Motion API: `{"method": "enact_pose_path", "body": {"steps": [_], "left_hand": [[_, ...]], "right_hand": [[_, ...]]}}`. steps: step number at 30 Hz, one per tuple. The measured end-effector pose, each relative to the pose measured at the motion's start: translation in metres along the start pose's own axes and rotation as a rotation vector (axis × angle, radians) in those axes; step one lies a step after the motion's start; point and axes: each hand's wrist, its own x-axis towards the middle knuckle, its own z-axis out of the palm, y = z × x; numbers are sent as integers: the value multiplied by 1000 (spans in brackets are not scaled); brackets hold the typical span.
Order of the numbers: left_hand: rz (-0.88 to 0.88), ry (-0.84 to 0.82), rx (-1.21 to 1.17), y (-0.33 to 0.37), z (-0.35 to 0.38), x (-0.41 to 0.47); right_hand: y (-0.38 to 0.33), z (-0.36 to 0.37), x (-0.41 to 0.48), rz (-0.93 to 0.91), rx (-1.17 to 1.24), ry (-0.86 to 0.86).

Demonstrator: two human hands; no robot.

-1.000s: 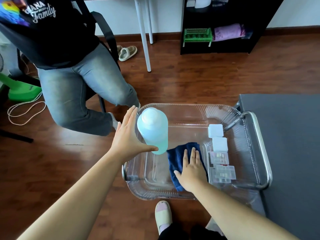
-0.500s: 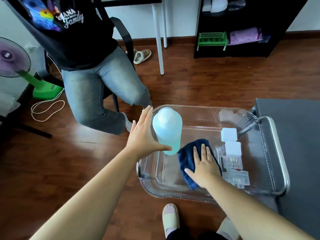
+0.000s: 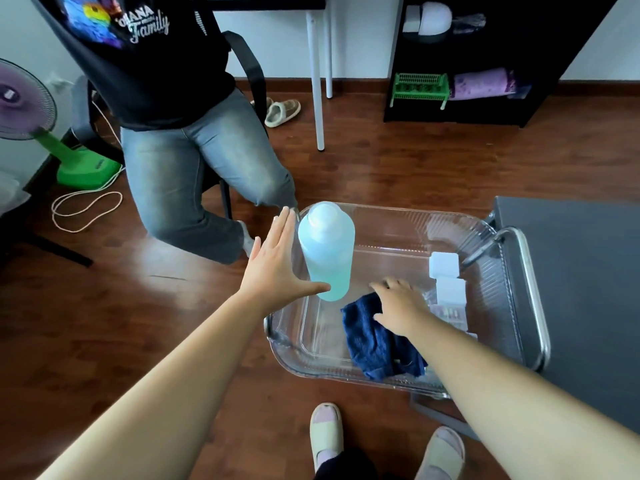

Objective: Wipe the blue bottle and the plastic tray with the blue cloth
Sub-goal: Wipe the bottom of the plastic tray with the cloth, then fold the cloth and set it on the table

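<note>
Looking down from the head camera, a clear plastic tray (image 3: 398, 212) lies in the middle of the picture, above a brown wooden floor (image 3: 433, 168).

The blue bottle (image 3: 327, 251) stands upright inside the tray, at its far left corner. The left hand (image 3: 277, 271) is spread just beside the bottle, over the tray's left rim. Its fingers are straight and point away from the person, and its thumb reaches across the foot of the bottle. Whether the palm touches the bottle cannot be told.

The blue cloth (image 3: 374, 344) lies crumpled on the tray's floor, toward the near edge and right of the bottle. The right hand (image 3: 401, 306) rests on the cloth's far end. Its fingers are curled down over the fabric and its thumb lies on it, so it grips the cloth.

Two white blocks (image 3: 444, 265) and some small clear boxes (image 3: 450, 311) sit in the tray's right part, just beyond that hand.

A chrome rail (image 3: 530, 296) bends round the tray's right end. A dark grey tabletop (image 3: 581, 289) lies right of that.

Left of the tray and beyond it, another person (image 3: 173, 150) in jeans and a dark printed top sits on a chair. Farther left stands a green fan (image 3: 24, 102). Beyond the tray are a pair of slippers (image 3: 282, 112) and a black shelf (image 3: 485, 112) holding a green basket (image 3: 420, 88).
</note>
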Motion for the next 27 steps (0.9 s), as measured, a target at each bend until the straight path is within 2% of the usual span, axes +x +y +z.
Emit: {"method": "enact_pose_path", "body": {"steps": [4, 8, 11, 16, 21, 27], "left_hand": [[6, 16, 0, 0, 0, -3], [12, 25, -2, 2, -1, -14], [19, 61, 13, 5, -10, -26], [140, 231, 135, 26, -39, -47], [327, 196, 318, 71, -61, -48], [482, 108, 461, 144, -86, -1]], "right_hand": [[-3, 3, 0, -23, -75, 56], [-2, -8, -7, -66, -139, 13], [-1, -26, -20, -116, -79, -66], [4, -75, -47, -129, 219, -129], [6, -146, -78, -183, 140, 32], [19, -227, -134, -222, 207, 212]]}}
